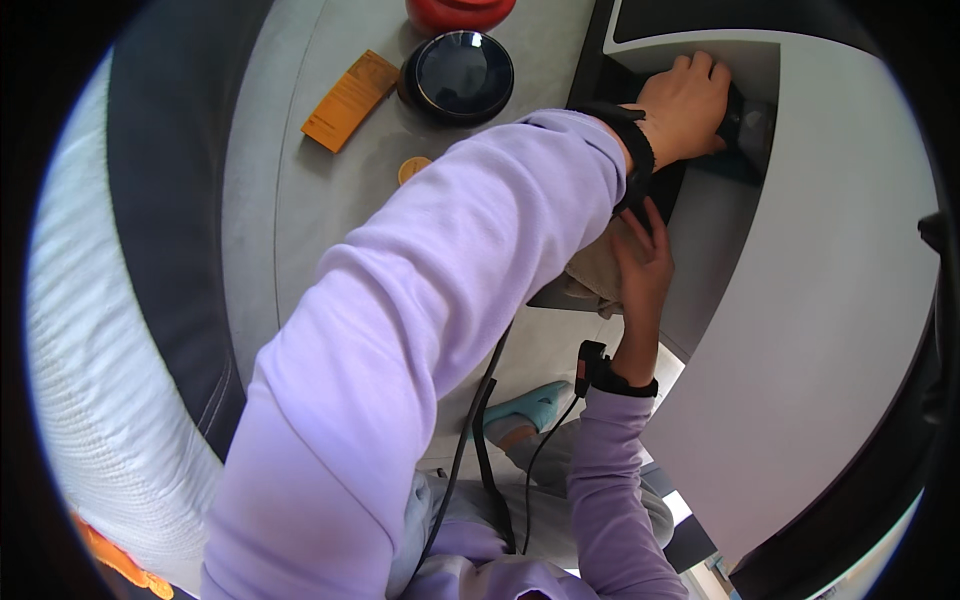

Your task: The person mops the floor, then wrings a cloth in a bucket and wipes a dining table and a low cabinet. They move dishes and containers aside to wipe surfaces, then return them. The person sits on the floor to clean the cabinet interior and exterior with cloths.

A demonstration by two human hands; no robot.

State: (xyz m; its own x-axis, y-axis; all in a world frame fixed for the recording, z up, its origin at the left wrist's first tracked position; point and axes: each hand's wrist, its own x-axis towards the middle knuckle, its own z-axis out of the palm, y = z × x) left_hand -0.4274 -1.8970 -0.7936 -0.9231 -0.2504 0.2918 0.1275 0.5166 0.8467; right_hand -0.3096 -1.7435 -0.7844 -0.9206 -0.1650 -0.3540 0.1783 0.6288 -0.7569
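My left hand (684, 109), back up and with a black wrist strap, reaches into an open compartment (709, 202) of a white cabinet. Its fingers are bent over dark items there, and what lies under the palm is hidden. Below it in the picture, my right hand (646, 262) is at the near part of the compartment, fingers spread, beside a beige cloth item (596, 266). Whether the thumb presses on the cloth cannot be made out. A black strap with a small device is on the right wrist.
On the grey floor stand a round black glossy container (463, 75), a red object (459, 13), an orange box (350, 101) and a small round yellow item (412, 169). The cabinet's white top (832, 247) spans the right. A foot in a turquoise slipper (536, 405) and black cables (480, 427) lie below.
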